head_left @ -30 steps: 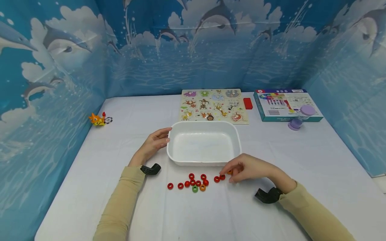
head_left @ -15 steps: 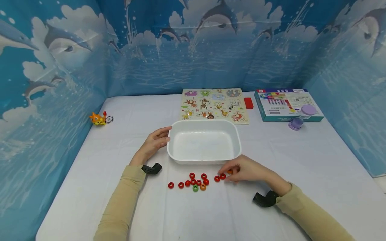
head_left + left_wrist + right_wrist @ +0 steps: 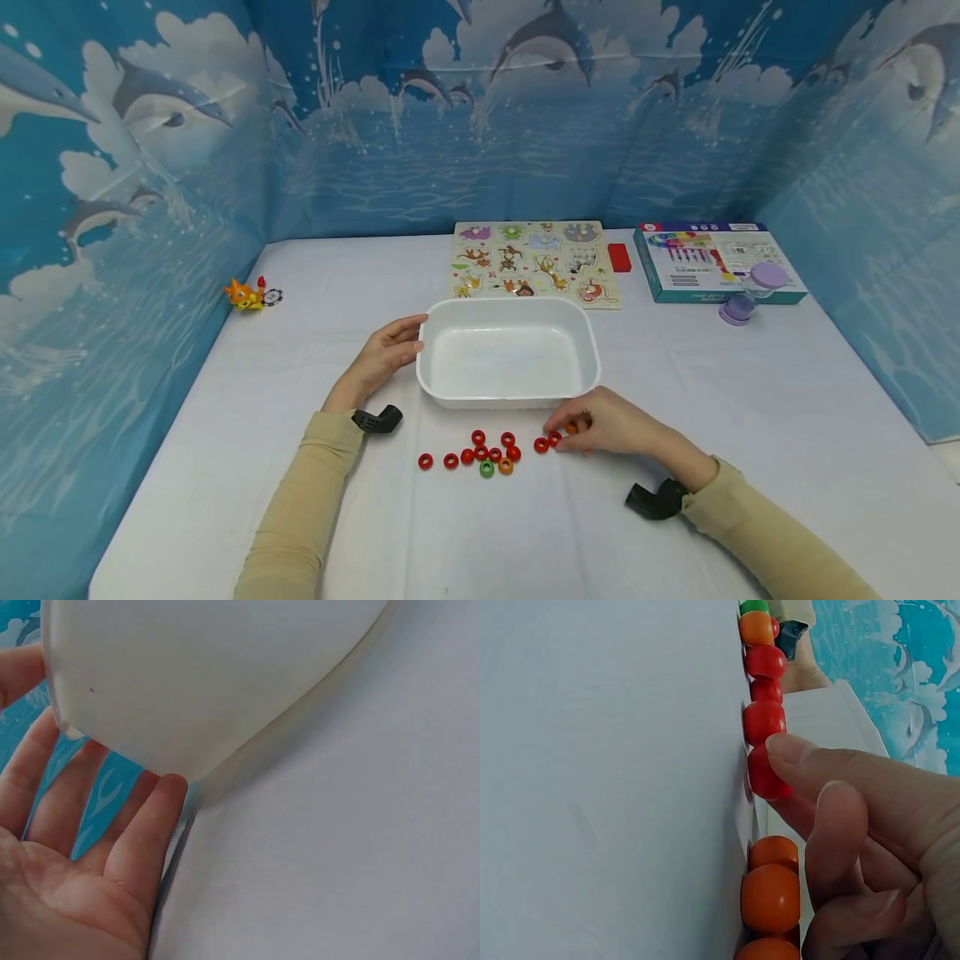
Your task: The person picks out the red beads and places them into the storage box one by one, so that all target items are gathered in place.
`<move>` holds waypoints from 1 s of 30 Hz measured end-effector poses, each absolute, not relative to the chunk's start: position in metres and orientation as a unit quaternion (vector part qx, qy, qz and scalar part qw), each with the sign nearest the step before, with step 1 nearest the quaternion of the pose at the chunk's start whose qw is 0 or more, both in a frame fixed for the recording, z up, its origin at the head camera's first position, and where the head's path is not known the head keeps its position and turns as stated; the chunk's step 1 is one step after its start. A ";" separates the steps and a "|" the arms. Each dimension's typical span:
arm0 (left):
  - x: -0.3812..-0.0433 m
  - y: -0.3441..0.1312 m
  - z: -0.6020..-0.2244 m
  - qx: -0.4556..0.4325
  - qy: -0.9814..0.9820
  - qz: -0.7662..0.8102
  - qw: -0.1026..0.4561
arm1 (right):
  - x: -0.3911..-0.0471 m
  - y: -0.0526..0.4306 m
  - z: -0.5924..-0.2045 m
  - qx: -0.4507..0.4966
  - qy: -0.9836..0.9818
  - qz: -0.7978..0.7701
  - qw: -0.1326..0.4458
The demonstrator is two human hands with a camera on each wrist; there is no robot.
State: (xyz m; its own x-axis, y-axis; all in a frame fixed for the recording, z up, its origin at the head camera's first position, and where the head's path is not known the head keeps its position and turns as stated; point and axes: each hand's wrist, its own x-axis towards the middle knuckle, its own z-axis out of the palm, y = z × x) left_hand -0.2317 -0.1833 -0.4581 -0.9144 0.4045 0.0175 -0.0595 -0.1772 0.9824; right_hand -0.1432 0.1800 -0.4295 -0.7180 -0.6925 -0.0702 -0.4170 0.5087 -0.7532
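My left hand rests against the left end of a white rectangular tray, fingers extended and fingertips on its outer wall. In the left wrist view these fingers touch the tray's underside edge and side. My right hand is at the table in front of the tray's right corner. Its thumb and index finger pinch a red bead, its other fingers curled loosely. Beside that bead is another red bead. Orange beads lie close to the curled fingers, mostly hidden by the hand in the head view.
Several red beads, a green bead and an orange bead lie before the tray. Behind it are an animal puzzle board, a red block, a boxed set and a purple-capped item. A small orange toy stands far left.
My right hand has shifted slightly left, its thumb closing in on the red bead. My left hand stays against the tray.
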 end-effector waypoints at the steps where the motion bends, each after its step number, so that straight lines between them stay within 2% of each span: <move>1: -0.231 -0.183 -0.457 0.138 0.622 0.755 0.155 | -0.143 0.180 -0.429 -0.327 0.850 -0.370 0.186; 6: -0.224 -0.180 -0.448 0.141 0.631 0.746 0.159 | -0.142 0.183 -0.414 -0.345 0.837 -0.365 0.216; 11: -0.223 -0.178 -0.442 0.131 0.641 0.737 0.167 | -0.150 0.179 -0.374 -0.376 0.812 -0.378 0.235; 19: -0.234 -0.190 -0.460 0.132 0.629 0.748 0.164 | -0.209 0.120 -0.326 -0.426 0.774 -0.418 0.211; 23: -0.233 -0.188 -0.455 0.138 0.630 0.745 0.171 | -0.246 0.083 -0.332 -0.421 0.761 -0.438 0.226; 30: -0.229 -0.183 -0.445 0.148 0.633 0.738 0.179 | -0.293 0.043 -0.380 -0.350 0.780 -0.440 0.275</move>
